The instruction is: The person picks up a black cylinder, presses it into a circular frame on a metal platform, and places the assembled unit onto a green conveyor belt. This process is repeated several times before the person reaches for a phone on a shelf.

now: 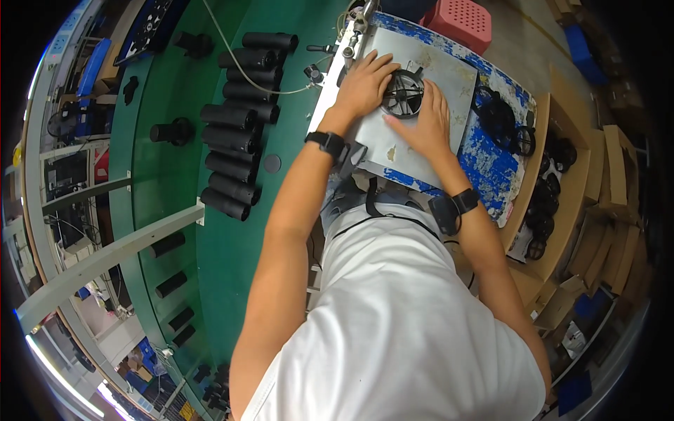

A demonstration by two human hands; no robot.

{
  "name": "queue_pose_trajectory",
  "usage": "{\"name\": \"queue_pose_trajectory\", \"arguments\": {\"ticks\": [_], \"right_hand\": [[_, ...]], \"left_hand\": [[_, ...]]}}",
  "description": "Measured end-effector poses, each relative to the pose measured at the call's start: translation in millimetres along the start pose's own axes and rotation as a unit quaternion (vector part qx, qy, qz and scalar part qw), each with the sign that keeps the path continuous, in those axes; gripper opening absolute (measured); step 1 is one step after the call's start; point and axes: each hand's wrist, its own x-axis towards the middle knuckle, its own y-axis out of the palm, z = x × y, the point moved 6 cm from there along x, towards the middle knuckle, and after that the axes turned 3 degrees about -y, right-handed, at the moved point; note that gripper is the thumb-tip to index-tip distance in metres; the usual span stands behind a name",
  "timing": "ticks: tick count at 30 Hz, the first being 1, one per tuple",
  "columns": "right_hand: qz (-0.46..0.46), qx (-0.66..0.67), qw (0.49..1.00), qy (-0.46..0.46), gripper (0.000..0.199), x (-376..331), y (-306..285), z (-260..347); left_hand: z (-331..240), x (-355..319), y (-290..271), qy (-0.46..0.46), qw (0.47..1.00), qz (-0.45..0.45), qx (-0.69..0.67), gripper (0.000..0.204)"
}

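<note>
A black round spoked ring (403, 94) lies on a worn metal plate (449, 77) in front of me. My left hand (363, 85) is at the ring's left side, its fingers stretched over the plate and the fingertips close to the rim. On the other side, my right hand (430, 128) curves around the right edge, fingers extended and thumb spread apart near the lower rim. Both hands look open, and neither visibly lifts the ring. A metal clamp-like fixture (351, 49) with a lever stands just beyond my left hand.
Several black cylinders (232, 140) lie in rows on the green bench (232, 266) at left, near a flat black disc (272, 163). More black rings (497, 116) rest on the chipped blue tabletop (491, 175). A cardboard box (579, 151) holds black parts; a red stool (460, 24) stands beyond.
</note>
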Motion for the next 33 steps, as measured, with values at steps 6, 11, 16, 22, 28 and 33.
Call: {"name": "queue_pose_trajectory", "arguments": {"ticks": [6, 11, 16, 22, 28, 33], "right_hand": [[0.180, 0.022, 0.977, -0.114, 0.102, 25.1, -8.6, -38.4], [0.169, 0.017, 0.976, -0.132, 0.101, 24.8, -5.4, -33.5], [0.040, -0.023, 0.999, -0.001, 0.110, 11.5, 3.2, -4.7], [0.051, -0.029, 0.998, 0.020, 0.102, 14.8, -1.5, -4.7], [0.044, -0.048, 0.997, 0.031, 0.103, 13.0, -5.9, -0.7], [0.054, -0.047, 0.997, 0.033, 0.105, 13.4, -4.9, -3.2]], "left_hand": [[-23.7, -22.6, 11.3, -0.104, 0.991, -0.083, 0.018, 0.039], [-25.4, -28.7, 3.1, -0.103, 0.991, -0.077, 0.047, 0.045], [-21.6, -16.2, -15.7, -0.043, 0.995, -0.085, 0.043, 0.033], [41.5, 20.0, -119.2, -0.191, 0.917, -0.231, -0.262, 0.015], [177.2, 41.7, -49.0, -0.581, 0.696, -0.071, -0.417, 0.061], [167.9, 64.6, -27.5, -0.533, 0.711, -0.013, -0.458, 0.068]]}}
